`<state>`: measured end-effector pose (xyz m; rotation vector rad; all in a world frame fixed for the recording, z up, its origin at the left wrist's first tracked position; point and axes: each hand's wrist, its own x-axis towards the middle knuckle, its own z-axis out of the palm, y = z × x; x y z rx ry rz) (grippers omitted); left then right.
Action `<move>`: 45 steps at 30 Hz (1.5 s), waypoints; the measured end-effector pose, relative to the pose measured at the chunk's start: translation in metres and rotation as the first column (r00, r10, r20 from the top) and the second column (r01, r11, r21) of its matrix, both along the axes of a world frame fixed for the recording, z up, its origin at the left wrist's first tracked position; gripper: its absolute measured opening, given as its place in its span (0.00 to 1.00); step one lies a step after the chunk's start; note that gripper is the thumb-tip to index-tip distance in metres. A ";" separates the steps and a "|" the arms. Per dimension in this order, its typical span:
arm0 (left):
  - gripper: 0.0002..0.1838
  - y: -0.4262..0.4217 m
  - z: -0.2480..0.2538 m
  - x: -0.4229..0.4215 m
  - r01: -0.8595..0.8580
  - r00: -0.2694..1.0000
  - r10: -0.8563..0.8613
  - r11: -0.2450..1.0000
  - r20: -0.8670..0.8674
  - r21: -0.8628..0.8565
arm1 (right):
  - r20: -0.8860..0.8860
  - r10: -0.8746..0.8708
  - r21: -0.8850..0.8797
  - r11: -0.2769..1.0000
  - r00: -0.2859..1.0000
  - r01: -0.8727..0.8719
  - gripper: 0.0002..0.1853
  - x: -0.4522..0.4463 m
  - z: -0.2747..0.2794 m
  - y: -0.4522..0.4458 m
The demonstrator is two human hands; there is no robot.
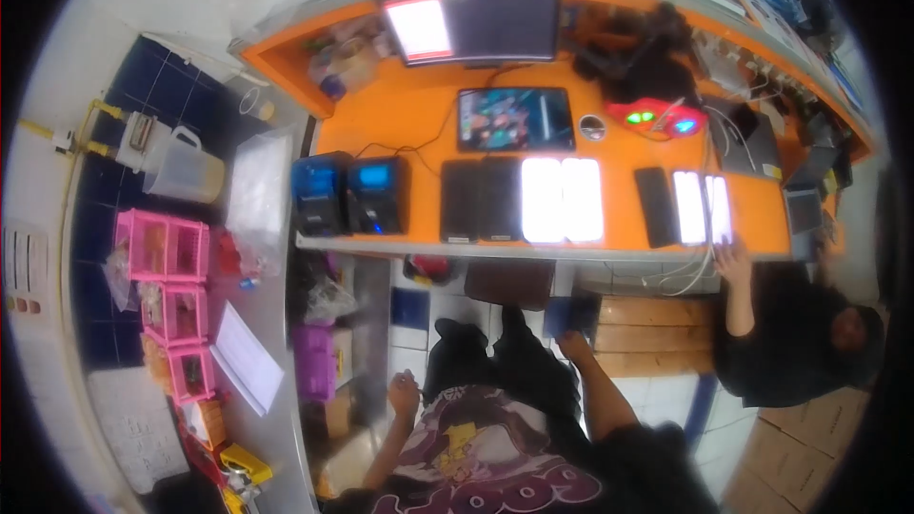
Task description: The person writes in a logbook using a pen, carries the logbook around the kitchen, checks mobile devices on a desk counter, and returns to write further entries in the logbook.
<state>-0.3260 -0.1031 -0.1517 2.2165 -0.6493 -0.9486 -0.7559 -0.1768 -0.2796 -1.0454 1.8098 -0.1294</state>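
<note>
My left hand [405,392] is at my left side, beside my dark trousers, with its fingers curled in. Whether something small is inside the fingers cannot be made out. My right hand [574,347] is low beside my right thigh, and its fingers are too blurred to read. Both hands are below the front edge of the orange desk [424,200], apart from the devices on it. Nearest on the desk are dark phones or tablets [481,200] and bright white screens [562,200]. A larger tablet [514,119] lies behind them, under a monitor [471,24].
A co-worker [790,333] sits at the right, one hand [733,262] near a lit screen and white cables. Two dark printers [378,195] stand at the desk's left. Pink baskets [171,247] and papers [248,357] lie along the left counter. A wooden bench [657,335] is right of me.
</note>
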 end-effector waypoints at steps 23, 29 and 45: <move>0.22 -0.007 0.033 -0.011 0.118 0.934 -0.216 0.938 0.283 0.326 | 0.014 0.427 -0.231 0.881 0.904 -0.412 0.13 -0.003 0.003 -0.035; 0.22 -0.006 0.019 -0.016 -0.076 0.974 0.005 0.951 0.228 0.301 | 0.364 0.570 -0.369 0.814 0.737 -0.448 0.12 0.161 0.175 -0.113; 0.32 -0.153 0.067 -0.092 -0.019 0.776 -0.306 0.863 -0.551 -0.505 | 0.782 0.372 -0.188 0.906 0.501 -0.380 0.13 0.208 0.308 -0.121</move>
